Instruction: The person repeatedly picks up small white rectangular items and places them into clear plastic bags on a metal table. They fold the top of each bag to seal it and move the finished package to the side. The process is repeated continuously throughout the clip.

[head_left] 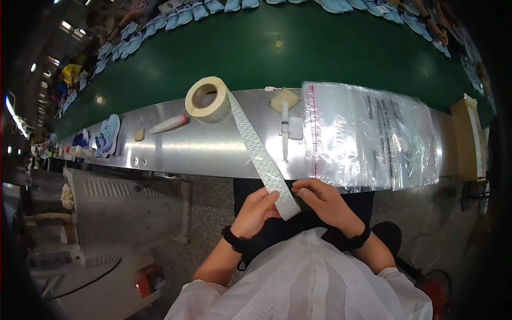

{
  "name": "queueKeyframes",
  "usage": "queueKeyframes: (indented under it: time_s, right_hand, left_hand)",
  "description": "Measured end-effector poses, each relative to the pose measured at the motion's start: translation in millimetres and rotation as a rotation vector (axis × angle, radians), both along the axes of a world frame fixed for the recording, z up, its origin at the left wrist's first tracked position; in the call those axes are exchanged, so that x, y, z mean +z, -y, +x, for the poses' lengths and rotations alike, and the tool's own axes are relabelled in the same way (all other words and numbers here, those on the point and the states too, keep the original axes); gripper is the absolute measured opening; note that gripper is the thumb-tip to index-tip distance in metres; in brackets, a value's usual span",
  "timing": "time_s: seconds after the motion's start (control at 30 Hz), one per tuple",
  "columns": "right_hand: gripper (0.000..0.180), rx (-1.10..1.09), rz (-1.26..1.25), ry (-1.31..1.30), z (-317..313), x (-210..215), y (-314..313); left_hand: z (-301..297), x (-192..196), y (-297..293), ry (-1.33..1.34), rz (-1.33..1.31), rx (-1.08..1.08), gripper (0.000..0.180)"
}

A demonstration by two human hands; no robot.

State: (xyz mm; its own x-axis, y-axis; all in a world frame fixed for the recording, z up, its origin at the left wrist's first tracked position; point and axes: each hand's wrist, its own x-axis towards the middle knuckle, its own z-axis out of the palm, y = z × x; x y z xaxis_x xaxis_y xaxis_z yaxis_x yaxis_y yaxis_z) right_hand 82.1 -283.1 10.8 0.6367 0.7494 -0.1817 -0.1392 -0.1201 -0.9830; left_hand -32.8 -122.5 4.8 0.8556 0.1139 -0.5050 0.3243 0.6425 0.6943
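My left hand (257, 209) is closed on the loose end of a pale printed adhesive strip (262, 160), thumb on top. The strip runs down from a roll of tape (216, 109) standing on the metal table edge. Just right of the strip's end is my right hand (325, 204), its fingers loosely bent and thumb apart from them, with nothing visible in it. Beyond the hands lie a syringe (285, 128) and a stack of clear plastic bags (352, 136) with a red line along one side.
A white tube with a red tip (168, 124) and a small tan block (140, 134) lie left of the roll. A tan pad (284, 100) is under the syringe's top. Light blue shoes (184, 15) line the green belt (256, 48). At right stands a cardboard box (469, 138).
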Motion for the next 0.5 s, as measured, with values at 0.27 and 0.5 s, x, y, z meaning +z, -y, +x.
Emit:
queueKeyframes:
  time_s: [0.27, 0.5]
  right_hand:
    - [0.016, 0.141, -0.261, 0.169, 2.4, 25.9, 1.6]
    - [0.013, 0.064, -0.078, 0.163, -8.6, 39.2, 13.1]
  left_hand:
    - [-2.9, 24.1, 18.4, 0.130, 0.892, 0.295, 0.018]
    - [5.3, 50.8, 32.1, 0.416, 1.532, -0.033, 0.030]
